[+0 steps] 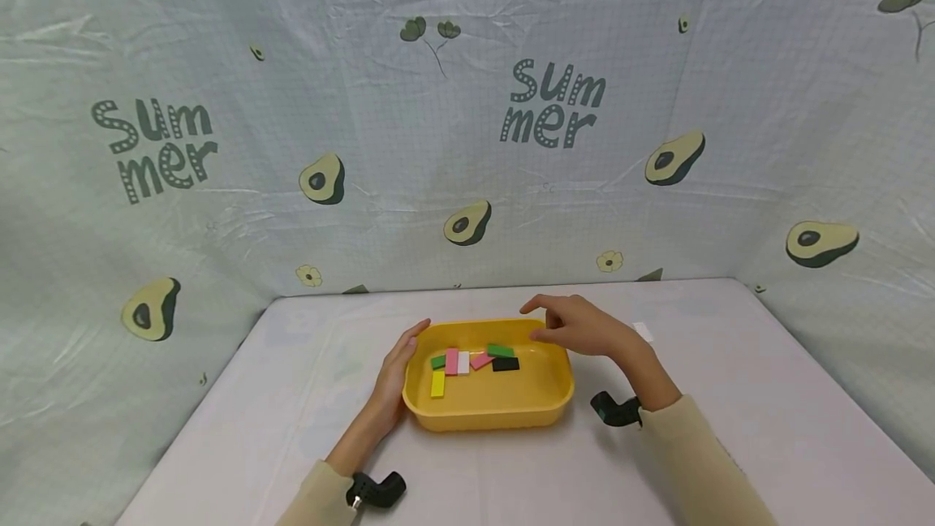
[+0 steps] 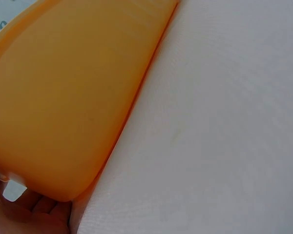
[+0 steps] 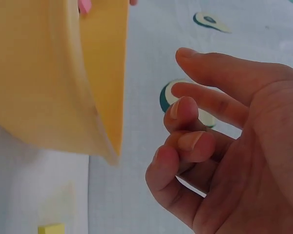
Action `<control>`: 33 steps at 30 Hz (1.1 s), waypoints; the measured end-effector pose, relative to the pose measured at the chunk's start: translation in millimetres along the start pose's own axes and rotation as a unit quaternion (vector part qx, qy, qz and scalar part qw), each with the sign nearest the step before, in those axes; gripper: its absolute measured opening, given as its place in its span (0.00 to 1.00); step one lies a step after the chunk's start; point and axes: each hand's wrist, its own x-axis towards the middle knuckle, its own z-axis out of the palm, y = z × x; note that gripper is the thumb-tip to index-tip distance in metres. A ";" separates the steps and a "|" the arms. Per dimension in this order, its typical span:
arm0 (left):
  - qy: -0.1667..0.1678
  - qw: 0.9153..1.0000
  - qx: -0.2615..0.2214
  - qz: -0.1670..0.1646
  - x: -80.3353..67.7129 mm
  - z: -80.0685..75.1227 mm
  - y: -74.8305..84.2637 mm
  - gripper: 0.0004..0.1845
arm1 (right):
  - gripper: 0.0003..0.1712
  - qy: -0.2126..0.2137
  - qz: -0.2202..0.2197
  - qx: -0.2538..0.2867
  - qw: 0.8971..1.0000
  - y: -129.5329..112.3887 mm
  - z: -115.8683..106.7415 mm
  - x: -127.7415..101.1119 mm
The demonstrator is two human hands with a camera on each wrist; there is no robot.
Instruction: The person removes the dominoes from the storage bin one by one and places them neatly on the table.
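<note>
In the head view a yellow plastic tray (image 1: pixel 489 420) stands on the table with several small flat blocks inside. Toward its left are a yellow block (image 1: pixel 437 385), an upright pink block (image 1: pixel 451 362), a white block (image 1: pixel 463 363) and a green block (image 1: pixel 438 362). A black block (image 1: pixel 506 364) lies beside another green block (image 1: pixel 500 351). My left hand (image 1: pixel 390 380) holds the tray's left side, fingers curled at its corner in the left wrist view. Over the right end hovers my right hand (image 1: pixel 580 327), thumb and index finger apart, nothing between them.
A white table (image 1: pixel 351 347) surrounds the tray. Behind it hangs a wrinkled sheet (image 1: pixel 409 120) printed with avocados. The right wrist view has a small yellow block (image 3: pixel 51 229) at its bottom edge, outside the tray. A small white patch (image 1: pixel 643 332) shows past the right wrist.
</note>
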 end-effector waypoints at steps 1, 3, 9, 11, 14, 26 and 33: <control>0.000 1.000 0.000 0.001 0.0 0.0 0.1 0.27 | 0.24 -0.003 -0.004 -0.001 1.000 -2.0 1.4 1.1; 0.000 1.000 0.000 0.003 0.1 -0.1 0.2 0.27 | 0.23 -0.007 -0.011 -0.006 1.000 -5.0 4.7 3.8; -0.001 1.000 0.001 0.006 -0.4 -0.8 -0.6 0.28 | 0.23 -0.021 -0.025 -0.018 0.999 -15.9 15.2 10.2; 0.000 1.000 0.002 0.005 -0.8 -1.0 -0.7 0.28 | 0.23 -0.025 -0.026 -0.023 0.999 -19.9 18.5 12.6; -0.001 1.000 0.002 0.003 -0.8 -1.1 -0.4 0.28 | 0.23 -0.032 -0.028 -0.033 0.999 -25.6 24.0 16.6; 0.000 1.000 0.001 -0.004 0.4 -0.6 1.0 0.28 | 0.26 -0.052 -0.076 -0.043 0.995 -45.8 51.4 34.8; -0.001 1.000 -0.010 0.004 1.3 -1.9 -1.4 0.28 | 0.24 -0.055 -0.087 -0.052 0.993 -59.7 68.7 44.6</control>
